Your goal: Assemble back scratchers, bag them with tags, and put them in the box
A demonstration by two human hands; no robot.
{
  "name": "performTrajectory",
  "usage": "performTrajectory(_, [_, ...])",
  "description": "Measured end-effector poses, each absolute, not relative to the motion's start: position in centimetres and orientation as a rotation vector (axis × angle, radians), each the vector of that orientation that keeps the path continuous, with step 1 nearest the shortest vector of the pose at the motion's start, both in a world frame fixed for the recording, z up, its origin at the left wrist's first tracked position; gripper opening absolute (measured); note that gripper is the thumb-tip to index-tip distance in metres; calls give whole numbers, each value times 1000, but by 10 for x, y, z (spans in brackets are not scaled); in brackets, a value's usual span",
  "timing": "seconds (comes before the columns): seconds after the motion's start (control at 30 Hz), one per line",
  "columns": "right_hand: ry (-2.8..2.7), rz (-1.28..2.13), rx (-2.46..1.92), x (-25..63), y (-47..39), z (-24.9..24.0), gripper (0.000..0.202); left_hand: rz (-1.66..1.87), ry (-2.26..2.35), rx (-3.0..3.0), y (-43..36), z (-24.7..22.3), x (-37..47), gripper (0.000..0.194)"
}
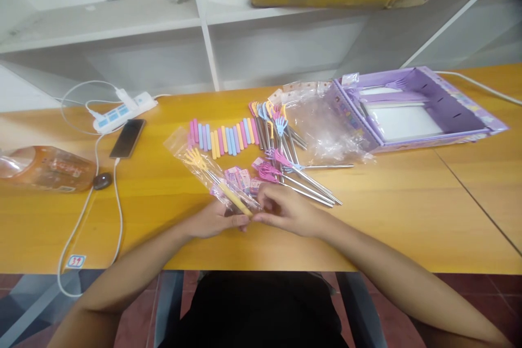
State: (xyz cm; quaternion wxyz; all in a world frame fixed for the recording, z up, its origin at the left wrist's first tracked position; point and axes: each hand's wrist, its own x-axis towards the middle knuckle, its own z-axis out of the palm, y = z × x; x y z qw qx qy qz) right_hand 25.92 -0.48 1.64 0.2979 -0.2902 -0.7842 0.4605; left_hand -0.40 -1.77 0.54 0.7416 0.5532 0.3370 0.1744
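While both hands met low over the orange-brown tabletop (155, 239), the left hand (222, 219) had the yellow back scratcher (235, 199) gripped near its handle end, thumb across the near side! And there was the clear plastic sleeve (178, 144), wrapped around the scratcher, its far end reaching past the little fingered head. Over on the other side, the right hand (285, 209) was curled in, pinching the sleeve's near end, its thumb close to the handle's tip; whether the two touched, you could not tell.

Just beyond lay pink printed cards (243, 180), partly under the sleeve, then a row of pastel handle grips (224, 140) in pink, blue and yellow. To the right, loose metal-rod back scratchers (281, 126) fanned out in a heap, crinkled clear bags (314, 119) beside them, and next came the open purple box (475, 109), with a purple scratcher (395, 85) inside!

Out left, a smartphone (128, 138) lay near the white power strip (126, 111), with label 39 (75, 261) at the table's edge.
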Motion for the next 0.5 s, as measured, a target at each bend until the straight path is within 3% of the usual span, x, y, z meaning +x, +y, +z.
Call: performTrajectory(0.5, [-1979, 1523, -753, 253, -6, 10, 49, 295, 630, 1267, -20, 8, 0, 41])
